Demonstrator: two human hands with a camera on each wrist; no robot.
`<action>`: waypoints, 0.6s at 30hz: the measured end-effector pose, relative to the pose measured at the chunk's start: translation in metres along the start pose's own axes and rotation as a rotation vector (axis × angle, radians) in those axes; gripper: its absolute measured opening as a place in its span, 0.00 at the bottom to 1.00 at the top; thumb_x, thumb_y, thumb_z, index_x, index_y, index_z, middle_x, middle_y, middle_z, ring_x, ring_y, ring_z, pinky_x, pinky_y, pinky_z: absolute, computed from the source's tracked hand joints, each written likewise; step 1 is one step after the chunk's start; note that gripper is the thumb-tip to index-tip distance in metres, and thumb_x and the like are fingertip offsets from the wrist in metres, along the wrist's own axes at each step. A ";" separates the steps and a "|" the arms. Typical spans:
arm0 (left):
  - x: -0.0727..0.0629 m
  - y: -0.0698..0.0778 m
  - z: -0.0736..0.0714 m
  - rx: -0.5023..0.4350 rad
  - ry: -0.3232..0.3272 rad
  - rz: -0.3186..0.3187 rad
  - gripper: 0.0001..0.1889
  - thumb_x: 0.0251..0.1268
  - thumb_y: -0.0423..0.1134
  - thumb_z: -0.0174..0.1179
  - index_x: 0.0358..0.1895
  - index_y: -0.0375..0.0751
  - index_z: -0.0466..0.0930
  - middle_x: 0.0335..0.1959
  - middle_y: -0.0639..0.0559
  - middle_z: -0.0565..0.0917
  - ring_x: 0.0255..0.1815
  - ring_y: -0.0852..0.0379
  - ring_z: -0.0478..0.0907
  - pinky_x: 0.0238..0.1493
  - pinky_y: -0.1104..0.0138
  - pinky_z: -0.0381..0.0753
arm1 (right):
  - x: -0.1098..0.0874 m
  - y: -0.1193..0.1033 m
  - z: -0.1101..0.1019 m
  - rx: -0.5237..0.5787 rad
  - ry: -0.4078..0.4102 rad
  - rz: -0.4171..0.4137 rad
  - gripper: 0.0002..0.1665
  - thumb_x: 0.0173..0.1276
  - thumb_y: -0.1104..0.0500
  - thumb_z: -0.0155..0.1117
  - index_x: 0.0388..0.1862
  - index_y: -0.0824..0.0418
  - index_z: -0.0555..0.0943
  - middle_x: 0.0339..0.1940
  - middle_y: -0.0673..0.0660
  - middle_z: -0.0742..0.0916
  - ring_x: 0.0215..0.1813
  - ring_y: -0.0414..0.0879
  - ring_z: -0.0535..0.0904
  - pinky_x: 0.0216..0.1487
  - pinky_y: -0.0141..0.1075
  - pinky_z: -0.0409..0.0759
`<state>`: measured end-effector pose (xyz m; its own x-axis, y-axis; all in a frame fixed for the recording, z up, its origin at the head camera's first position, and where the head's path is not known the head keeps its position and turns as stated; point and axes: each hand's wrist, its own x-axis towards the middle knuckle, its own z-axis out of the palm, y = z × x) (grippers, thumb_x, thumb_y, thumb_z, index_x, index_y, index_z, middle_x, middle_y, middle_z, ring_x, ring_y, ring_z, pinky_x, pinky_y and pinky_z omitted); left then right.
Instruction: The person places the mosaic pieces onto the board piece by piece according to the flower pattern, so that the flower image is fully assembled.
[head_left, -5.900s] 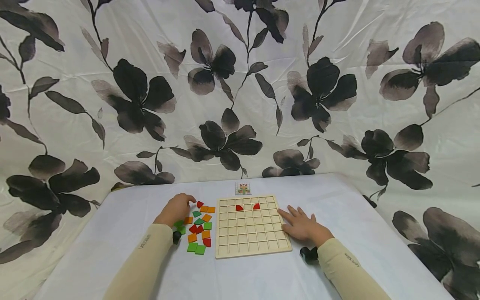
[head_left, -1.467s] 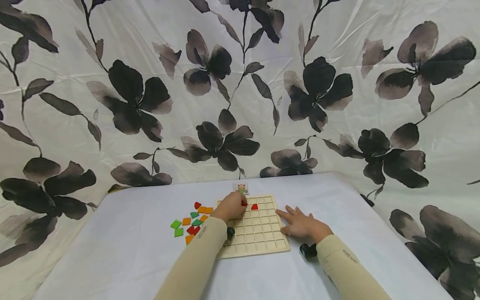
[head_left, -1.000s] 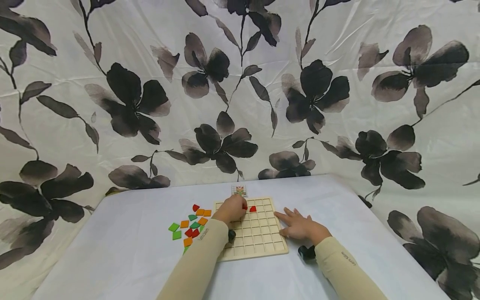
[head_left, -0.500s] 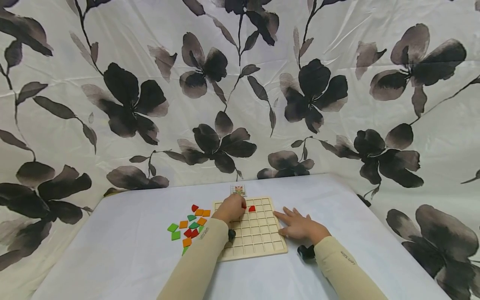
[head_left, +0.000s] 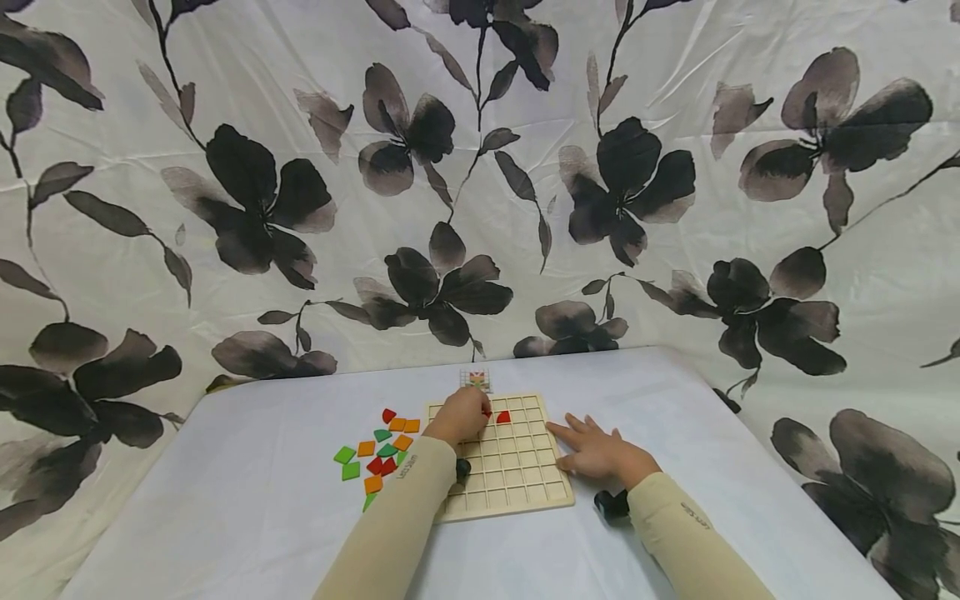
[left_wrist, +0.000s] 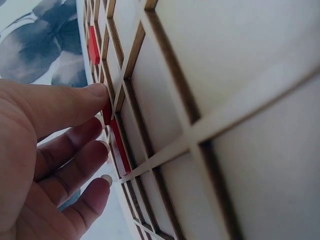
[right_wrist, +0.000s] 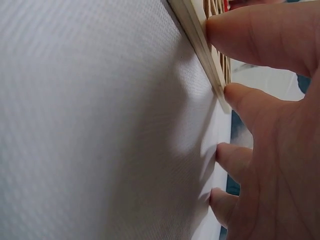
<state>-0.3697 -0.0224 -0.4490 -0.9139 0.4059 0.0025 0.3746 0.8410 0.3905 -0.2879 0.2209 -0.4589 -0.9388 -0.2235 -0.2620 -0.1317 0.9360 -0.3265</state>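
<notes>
The left hand [head_left: 461, 417] is over the upper part of a pale wooden grid board [head_left: 517, 475]. Its thumb and fingers pinch a small red tile [left_wrist: 106, 113] at the grid, partly hidden by the fingertips. Beside it, another red tile [left_wrist: 120, 147] sits in a cell in the left wrist view. A red quarter-round tile [head_left: 503, 417] lies in a cell to the right of the left hand. The right hand [head_left: 603, 454] rests at the board's right side with fingers spread. In the right wrist view its thumb and a finger touch the board's edge [right_wrist: 200, 47].
Loose orange tiles [head_left: 365, 448], green tiles [head_left: 351, 471] and red tiles [head_left: 387, 466] lie left of the board, some hidden by the left sleeve. A small pattern card [head_left: 475, 379] lies behind the board on the white table [head_left: 247, 483]. A floral cloth [head_left: 420, 125] hangs behind.
Since the oldest frame, the left hand has moved right from the loose tiles to the board, with a red tile in its fingers. Over the last second both hands stay nearly still.
</notes>
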 end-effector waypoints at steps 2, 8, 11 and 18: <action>0.000 0.000 0.001 0.003 0.003 0.001 0.07 0.64 0.31 0.58 0.38 0.39 0.86 0.37 0.50 0.84 0.36 0.57 0.76 0.43 0.62 0.80 | 0.000 0.000 0.000 -0.003 0.001 -0.001 0.40 0.67 0.43 0.55 0.77 0.42 0.57 0.80 0.58 0.57 0.79 0.65 0.47 0.67 0.74 0.43; -0.001 0.001 0.001 0.050 0.013 0.018 0.07 0.65 0.31 0.57 0.37 0.40 0.87 0.37 0.50 0.85 0.36 0.57 0.77 0.44 0.60 0.80 | 0.000 0.000 0.001 -0.001 0.004 0.003 0.40 0.67 0.43 0.56 0.77 0.42 0.57 0.80 0.58 0.57 0.79 0.66 0.47 0.67 0.74 0.43; -0.001 0.002 0.002 0.105 0.015 0.044 0.09 0.66 0.31 0.56 0.33 0.41 0.86 0.35 0.51 0.84 0.35 0.57 0.76 0.44 0.58 0.79 | 0.001 0.000 0.001 0.000 0.004 0.006 0.40 0.67 0.43 0.56 0.77 0.43 0.58 0.80 0.58 0.57 0.79 0.66 0.47 0.67 0.74 0.43; -0.003 0.005 0.001 0.171 0.017 0.044 0.08 0.67 0.34 0.57 0.33 0.43 0.86 0.36 0.52 0.85 0.38 0.55 0.80 0.48 0.55 0.79 | 0.003 0.003 0.003 -0.007 0.007 0.000 0.40 0.67 0.42 0.55 0.77 0.42 0.57 0.80 0.58 0.57 0.79 0.65 0.47 0.67 0.74 0.43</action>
<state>-0.3653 -0.0190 -0.4486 -0.8981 0.4385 0.0324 0.4339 0.8718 0.2274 -0.2898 0.2221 -0.4628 -0.9410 -0.2215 -0.2558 -0.1338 0.9379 -0.3201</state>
